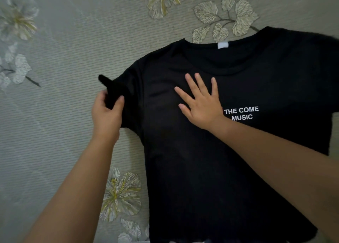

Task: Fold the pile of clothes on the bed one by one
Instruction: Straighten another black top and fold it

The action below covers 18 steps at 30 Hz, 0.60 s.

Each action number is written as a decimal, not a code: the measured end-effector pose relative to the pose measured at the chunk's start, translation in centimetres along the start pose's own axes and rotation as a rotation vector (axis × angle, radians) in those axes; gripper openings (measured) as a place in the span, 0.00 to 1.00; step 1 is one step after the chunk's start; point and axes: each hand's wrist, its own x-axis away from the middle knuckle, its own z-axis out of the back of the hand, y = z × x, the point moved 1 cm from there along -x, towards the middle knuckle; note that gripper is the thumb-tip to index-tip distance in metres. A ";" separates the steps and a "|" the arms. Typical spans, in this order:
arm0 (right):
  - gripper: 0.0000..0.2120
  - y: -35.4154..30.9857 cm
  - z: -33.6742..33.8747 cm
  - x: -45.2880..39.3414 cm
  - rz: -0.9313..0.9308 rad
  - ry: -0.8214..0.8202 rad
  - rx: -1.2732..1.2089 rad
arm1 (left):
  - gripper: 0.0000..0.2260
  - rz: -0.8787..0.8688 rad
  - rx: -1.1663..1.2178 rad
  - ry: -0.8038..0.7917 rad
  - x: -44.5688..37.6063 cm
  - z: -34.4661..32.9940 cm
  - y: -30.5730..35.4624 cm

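Note:
A black T-shirt (pixel 192 160) lies spread front-up on the bed, its neck towards the far side, with white lettering "THE COME MUSIC" on the chest and a white label in the collar. My left hand (pixel 107 114) grips the shirt's left sleeve (pixel 117 88), which is bunched and lifted off the bed. On the chest, just left of the lettering, my right hand (pixel 200 105) presses flat with spread fingers. The shirt's right sleeve runs out of view at the right edge.
The bed is covered by a grey-green textured bedspread (pixel 64 59) printed with pale flowers and leaves. Bare bedspread lies to the left of the shirt and beyond its collar. No other clothes are in view.

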 end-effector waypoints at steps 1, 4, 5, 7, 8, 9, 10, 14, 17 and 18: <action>0.23 0.1 0.4 0.0 -0.005 0.008 -0.062 | 0.09 -0.049 -0.020 -0.026 0.3 -0.9 0.9; 0.22 1.2 2.4 0.6 -0.027 0.074 -0.366 | 0.16 -0.102 -0.106 -0.312 2.0 -4.2 2.5; 0.22 2.1 3.2 1.1 -0.037 0.110 -0.438 | 0.20 -0.068 -0.134 -0.469 2.8 -5.4 2.7; 0.20 4.3 4.3 2.9 -0.093 0.160 -0.481 | 0.25 -0.037 -0.280 -0.716 4.5 -7.1 2.3; 0.20 5.6 4.7 4.0 -0.136 0.171 -0.484 | 0.25 -0.096 -0.358 -0.737 5.3 -7.4 1.9; 0.19 6.9 5.0 5.4 -0.178 0.191 -0.479 | 0.23 -0.204 -0.403 -0.672 5.8 -7.4 1.7; 0.18 8.1 5.4 6.9 -0.212 0.228 -0.461 | 0.20 -0.328 -0.436 -0.544 6.2 -7.2 1.5; 0.17 12.7 5.9 13.0 -0.355 0.314 -0.336 | 0.19 -0.423 -0.688 -0.250 6.8 -6.3 -0.5; 0.19 15.6 5.8 16.7 -0.536 0.344 -0.291 | 0.25 -0.357 -1.123 -0.476 7.3 -6.5 -3.5; 0.19 16.5 5.7 17.7 -0.609 0.379 -0.292 | 0.27 -0.337 -1.209 -0.507 7.5 -6.7 -4.1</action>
